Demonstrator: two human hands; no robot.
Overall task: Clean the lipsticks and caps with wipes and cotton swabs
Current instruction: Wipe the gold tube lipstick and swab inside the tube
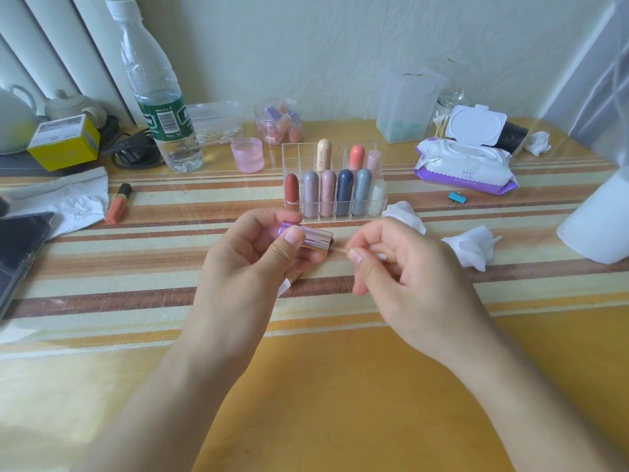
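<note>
Just left of the middle of the frame, the left hand [252,253] has its fingers and thumb curled round the cap [313,238]. I think it should hold the cap very steady while the thin cotton swab [339,249] just to its right, pinched between the thumb and fingers of the right hand [401,267], goes in straight and turns slowly round the inside. The cap is shiny pink-purple and lies on its side with its open end facing right, the swab tip at its mouth.

Home dressing table, striped cloth [136,301], lipstick organizer [335,185], wallpapered wall, radiator [51,39]
</note>
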